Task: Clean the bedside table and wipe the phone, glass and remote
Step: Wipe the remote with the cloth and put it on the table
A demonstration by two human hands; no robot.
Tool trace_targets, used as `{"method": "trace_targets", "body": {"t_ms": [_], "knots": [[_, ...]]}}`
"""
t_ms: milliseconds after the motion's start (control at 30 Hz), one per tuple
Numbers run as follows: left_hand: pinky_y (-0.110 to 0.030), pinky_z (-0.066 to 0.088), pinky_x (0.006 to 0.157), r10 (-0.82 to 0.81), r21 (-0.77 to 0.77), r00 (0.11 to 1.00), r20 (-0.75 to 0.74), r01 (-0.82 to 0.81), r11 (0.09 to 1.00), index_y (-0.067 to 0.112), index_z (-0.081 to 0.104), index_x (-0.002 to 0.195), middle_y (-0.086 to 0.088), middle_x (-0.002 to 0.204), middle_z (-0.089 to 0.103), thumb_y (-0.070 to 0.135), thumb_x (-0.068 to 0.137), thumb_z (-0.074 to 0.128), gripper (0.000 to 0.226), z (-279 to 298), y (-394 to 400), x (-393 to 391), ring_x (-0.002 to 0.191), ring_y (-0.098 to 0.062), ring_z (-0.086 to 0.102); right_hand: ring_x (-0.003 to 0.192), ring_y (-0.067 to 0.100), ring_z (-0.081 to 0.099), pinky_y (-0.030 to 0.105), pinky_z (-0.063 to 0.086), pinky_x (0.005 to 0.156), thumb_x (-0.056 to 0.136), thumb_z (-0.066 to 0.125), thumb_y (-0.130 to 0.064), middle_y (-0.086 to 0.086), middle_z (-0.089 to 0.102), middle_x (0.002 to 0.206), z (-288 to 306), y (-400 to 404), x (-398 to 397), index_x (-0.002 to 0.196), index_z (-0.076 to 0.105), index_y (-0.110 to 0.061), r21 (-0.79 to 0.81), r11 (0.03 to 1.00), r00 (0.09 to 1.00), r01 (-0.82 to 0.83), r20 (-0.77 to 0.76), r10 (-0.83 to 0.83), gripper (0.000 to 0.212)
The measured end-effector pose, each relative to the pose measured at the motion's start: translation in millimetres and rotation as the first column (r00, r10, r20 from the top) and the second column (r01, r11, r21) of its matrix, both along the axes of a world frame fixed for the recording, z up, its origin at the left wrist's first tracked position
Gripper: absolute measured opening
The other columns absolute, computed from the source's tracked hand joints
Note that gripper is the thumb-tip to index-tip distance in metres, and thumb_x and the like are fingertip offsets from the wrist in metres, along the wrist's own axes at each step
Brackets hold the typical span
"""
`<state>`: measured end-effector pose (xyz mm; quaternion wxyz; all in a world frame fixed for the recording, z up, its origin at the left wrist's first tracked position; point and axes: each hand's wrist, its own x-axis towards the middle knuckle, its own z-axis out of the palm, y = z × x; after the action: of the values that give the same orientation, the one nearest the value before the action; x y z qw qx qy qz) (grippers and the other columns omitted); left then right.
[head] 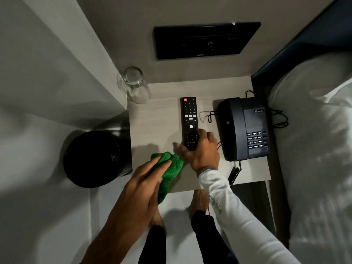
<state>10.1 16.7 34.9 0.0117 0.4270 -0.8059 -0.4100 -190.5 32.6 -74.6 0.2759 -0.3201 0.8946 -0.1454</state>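
A black remote (pixel 189 119) lies lengthwise in the middle of the pale bedside table (pixel 156 121). My right hand (pixel 202 151) grips its near end, thumb on the left side and fingers on the right. My left hand (pixel 141 185) holds a crumpled green cloth (pixel 169 172) against the table's front part, just left of the remote. A clear glass (pixel 134 85) stands upside down at the table's far left corner. A dark desk phone (pixel 245 128) sits on the right side, its handset on the cradle.
A round black bin (pixel 95 159) stands on the floor left of the table. A black wall panel (pixel 205 40) is above the table. The phone's cords (pixel 278 119) trail right, toward white bedding (pixel 314 130). My feet show below the table's front edge.
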Motion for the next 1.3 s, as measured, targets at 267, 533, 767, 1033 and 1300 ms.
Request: {"method": "trace_targets", "body": {"t_ms": [267, 533, 767, 1033, 1300], "knots": [[-0.01, 0.015, 0.123, 0.024, 0.043, 0.998, 0.05, -0.026, 0.999, 0.029, 0.044, 0.151, 0.011, 0.162, 0.035, 0.02, 0.106, 0.037, 0.046, 6.7, 8.2, 7.5, 0.15, -0.004, 0.031, 0.123, 0.035, 0.051, 0.05, 0.053, 0.088, 0.082, 0.077, -0.032, 0.012, 0.049, 0.132, -7.1, 2.3, 2.8, 0.142, 0.042, -0.015, 0.015, 0.999, 0.999, -0.045, -0.013, 0.045, 0.072], [-0.018, 0.048, 0.106, 0.48, 0.342, 0.854, -0.203, -0.397, 0.852, 0.019, 0.062, 0.136, 0.004, 0.135, 0.068, 0.004, 0.104, 0.049, 0.037, 27.6, 13.8, -1.3, 0.128, -0.009, 0.062, 0.119, 0.026, 0.06, 0.043, 0.052, 0.102, 0.087, 0.073, -0.05, 0.006, 0.063, 0.126, 39.0, 10.2, 6.7, 0.127, 0.063, -0.024, -0.227, 0.966, 0.907, 0.125, 0.421, -0.018, 0.049], [-0.048, 0.06, 0.095, 0.983, 0.971, 0.18, -0.035, -0.228, 0.076, 0.014, 0.073, 0.124, -0.015, 0.128, 0.073, 0.073, 0.077, 0.051, 0.079, 139.9, 32.0, 29.2, 0.117, -0.032, 0.071, 0.113, 0.02, 0.07, 0.036, 0.057, 0.095, 0.092, 0.067, -0.032, 0.002, 0.074, 0.119, 198.5, 25.8, 44.3, 0.127, 0.068, -0.022, -0.229, 0.973, 0.082, -0.028, 0.97, 0.23, 0.037], [-0.047, 0.062, 0.09, 0.929, 0.667, 0.08, -0.36, -0.675, 0.316, 0.02, 0.071, 0.123, -0.011, 0.123, 0.075, 0.033, 0.094, 0.064, 0.033, 228.6, 99.3, 121.0, 0.114, -0.03, 0.072, 0.082, 0.008, 0.073, 0.022, 0.059, 0.074, 0.083, 0.071, 0.012, 0.0, 0.076, 0.086, 323.7, 22.7, 132.0, 0.098, 0.068, 0.005, -0.477, 0.832, 0.263, -0.281, 0.796, 0.545, 0.017], [-0.046, 0.064, 0.085, 0.887, 0.562, -0.303, -0.35, -0.825, -0.06, 0.024, 0.069, 0.119, -0.004, 0.115, 0.078, 0.032, 0.091, 0.072, 0.03, 266.0, 210.4, 246.0, 0.104, -0.023, 0.076, 0.101, 0.034, 0.075, 0.057, 0.061, 0.087, 0.077, 0.084, -0.015, 0.018, 0.076, 0.112, 375.8, 91.5, 303.2, 0.116, 0.066, -0.001, -0.206, 0.861, 0.185, -0.464, 0.929, 0.321, 0.045]]}}
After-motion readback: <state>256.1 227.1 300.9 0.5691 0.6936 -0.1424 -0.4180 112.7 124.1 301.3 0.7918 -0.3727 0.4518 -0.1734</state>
